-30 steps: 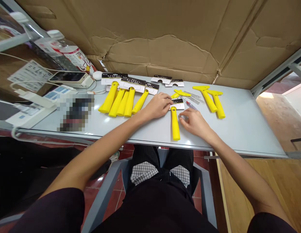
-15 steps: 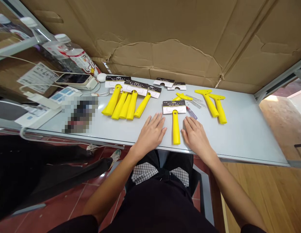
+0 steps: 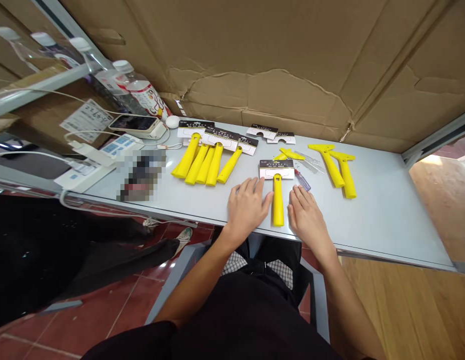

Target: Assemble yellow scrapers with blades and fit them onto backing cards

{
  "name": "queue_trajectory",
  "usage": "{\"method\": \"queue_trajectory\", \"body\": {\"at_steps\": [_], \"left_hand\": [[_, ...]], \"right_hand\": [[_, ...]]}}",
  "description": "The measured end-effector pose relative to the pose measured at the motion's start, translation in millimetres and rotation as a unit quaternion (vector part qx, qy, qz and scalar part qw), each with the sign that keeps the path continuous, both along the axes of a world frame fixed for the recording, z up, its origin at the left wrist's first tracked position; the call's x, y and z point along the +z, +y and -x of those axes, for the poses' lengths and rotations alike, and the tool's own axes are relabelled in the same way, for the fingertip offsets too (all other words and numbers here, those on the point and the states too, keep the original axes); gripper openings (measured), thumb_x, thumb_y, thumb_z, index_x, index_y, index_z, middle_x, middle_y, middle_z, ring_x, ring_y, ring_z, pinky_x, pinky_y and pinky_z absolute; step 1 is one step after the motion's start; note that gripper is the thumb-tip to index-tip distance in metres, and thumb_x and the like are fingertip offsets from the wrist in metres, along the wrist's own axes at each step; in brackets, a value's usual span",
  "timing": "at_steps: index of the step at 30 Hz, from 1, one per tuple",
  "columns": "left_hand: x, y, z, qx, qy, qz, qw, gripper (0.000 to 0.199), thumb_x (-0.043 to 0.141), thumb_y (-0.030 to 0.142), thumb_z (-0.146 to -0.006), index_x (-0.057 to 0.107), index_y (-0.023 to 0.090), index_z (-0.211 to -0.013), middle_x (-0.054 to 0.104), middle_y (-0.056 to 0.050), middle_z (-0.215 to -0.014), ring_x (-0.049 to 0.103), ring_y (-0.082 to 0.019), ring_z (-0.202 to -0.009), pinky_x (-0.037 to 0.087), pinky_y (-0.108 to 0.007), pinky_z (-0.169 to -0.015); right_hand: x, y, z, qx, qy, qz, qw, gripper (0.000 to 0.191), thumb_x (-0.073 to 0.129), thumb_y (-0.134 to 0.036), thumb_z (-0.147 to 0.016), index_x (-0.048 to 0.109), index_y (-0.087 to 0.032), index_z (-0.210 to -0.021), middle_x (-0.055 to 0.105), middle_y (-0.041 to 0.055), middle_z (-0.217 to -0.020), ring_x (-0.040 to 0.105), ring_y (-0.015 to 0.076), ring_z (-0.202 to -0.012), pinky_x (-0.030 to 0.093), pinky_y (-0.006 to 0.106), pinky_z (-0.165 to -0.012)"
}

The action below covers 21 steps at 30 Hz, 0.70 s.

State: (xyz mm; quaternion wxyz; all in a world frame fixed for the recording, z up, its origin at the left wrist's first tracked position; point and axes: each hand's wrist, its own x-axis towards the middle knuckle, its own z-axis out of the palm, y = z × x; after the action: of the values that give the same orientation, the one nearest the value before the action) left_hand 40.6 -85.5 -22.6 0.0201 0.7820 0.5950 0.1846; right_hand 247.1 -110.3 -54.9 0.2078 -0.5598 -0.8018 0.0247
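Note:
A yellow-handled tool [image 3: 278, 202] with a black and white card [image 3: 276, 172] at its top lies between my hands. My left hand [image 3: 248, 206] is just left of the handle, fingers apart, holding nothing. On the right, my right hand [image 3: 307, 215] rests flat on the table, empty, its fingertips near a screwdriver with a clear purple handle [image 3: 303, 181]. Several carded yellow tools [image 3: 200, 162] lie in a group to the left. Two yellow T-shaped pieces without cards [image 3: 332, 167] are at the right. Behind the middle tool are small yellow parts [image 3: 288, 154] and clear strips [image 3: 310, 162].
Loose cards [image 3: 262, 131] lie near the cardboard wall [image 3: 285, 95]. At the left are a power strip [image 3: 93, 162], a phone [image 3: 133, 123], cables, bottles [image 3: 142, 90] and a blurred-out item [image 3: 142, 175]. Another person's leg and shoe [image 3: 183, 238] show below the table [image 3: 393, 210].
The view has shifted, so the table's contents sit further right. My left hand has lifted slightly and come closer to the middle tool's handle and card. My right hand's fingers are closer together.

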Motion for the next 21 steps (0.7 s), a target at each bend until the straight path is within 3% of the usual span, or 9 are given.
{"method": "queue_trajectory", "body": {"at_steps": [2,4,7,10,12,16,21], "left_hand": [[10.9,1.3,-18.5,0.031,0.007,-0.004,0.999,0.058,0.046,0.052,-0.110,0.059,0.017,-0.154,0.066,-0.021,-0.152,0.071,-0.043,-0.121,0.058,-0.058,-0.096],[19.4,5.9,-34.9,0.022,0.020,0.005,1.000,0.058,0.053,0.054,-0.106,0.062,0.018,-0.151,0.063,-0.022,-0.154,0.075,-0.042,-0.108,0.061,-0.053,-0.081],[25.5,18.1,-48.6,0.004,0.031,0.046,0.998,0.045,0.060,0.039,-0.103,0.069,0.016,-0.141,0.066,-0.023,-0.148,0.075,-0.042,-0.107,0.062,-0.050,-0.074],[24.7,30.2,-48.0,-0.012,0.020,0.058,0.998,0.040,0.055,0.015,-0.098,0.073,0.014,-0.134,0.070,-0.021,-0.141,0.076,-0.038,-0.108,0.063,-0.049,-0.085],[22.6,34.5,-42.2,-0.024,0.002,0.055,0.998,0.041,0.051,0.009,-0.096,0.075,0.012,-0.130,0.072,-0.020,-0.139,0.076,-0.036,-0.111,0.063,-0.049,-0.093],[23.2,35.6,-22.2,-0.031,-0.043,0.029,0.998,0.045,0.049,0.009,-0.096,0.072,0.008,-0.135,0.068,-0.022,-0.148,0.072,-0.038,-0.121,0.059,-0.054,-0.105],[45.9,46.5,22.9,0.000,-0.126,-0.051,0.991,0.048,0.055,0.014,-0.096,0.071,0.018,-0.141,0.066,-0.015,-0.153,0.062,-0.040,-0.138,0.047,-0.060,-0.121]], "right_hand": [[-1.0,0.1,-0.6,0.003,0.002,-0.002,1.000,0.054,0.036,-0.025,-0.112,0.060,0.000,-0.153,0.053,0.0258,-0.164,0.046,0.0391,-0.158,0.039,0.063,-0.130],[-1.7,0.3,-1.0,0.002,0.006,-0.006,1.000,0.054,0.036,-0.025,-0.111,0.061,0.000,-0.153,0.053,0.0255,-0.164,0.047,0.0390,-0.157,0.039,0.063,-0.130],[-1.8,0.8,-1.2,0.000,0.010,-0.009,1.000,0.053,0.037,-0.024,-0.111,0.061,-0.003,-0.153,0.054,0.0246,-0.163,0.048,0.0388,-0.157,0.040,0.064,-0.129],[-0.8,1.1,-1.1,0.004,0.004,-0.006,1.000,0.052,0.038,-0.025,-0.111,0.062,-0.001,-0.151,0.054,0.0256,-0.163,0.049,0.0400,-0.156,0.040,0.063,-0.129],[-0.1,1.0,-0.8,0.005,-0.004,-0.007,1.000,0.052,0.039,-0.024,-0.111,0.063,0.001,-0.149,0.055,0.0260,-0.162,0.049,0.0411,-0.155,0.040,0.062,-0.129],[0.5,0.3,-0.3,0.002,0.000,-0.016,1.000,0.051,0.040,-0.025,-0.111,0.063,0.000,-0.149,0.057,0.0244,-0.162,0.051,0.0407,-0.154,0.041,0.061,-0.128],[2.0,0.0,-1.1,0.009,0.021,-0.007,1.000,0.050,0.041,-0.027,-0.110,0.064,-0.004,-0.149,0.058,0.0248,-0.160,0.051,0.0411,-0.154,0.041,0.063,-0.128]]}}
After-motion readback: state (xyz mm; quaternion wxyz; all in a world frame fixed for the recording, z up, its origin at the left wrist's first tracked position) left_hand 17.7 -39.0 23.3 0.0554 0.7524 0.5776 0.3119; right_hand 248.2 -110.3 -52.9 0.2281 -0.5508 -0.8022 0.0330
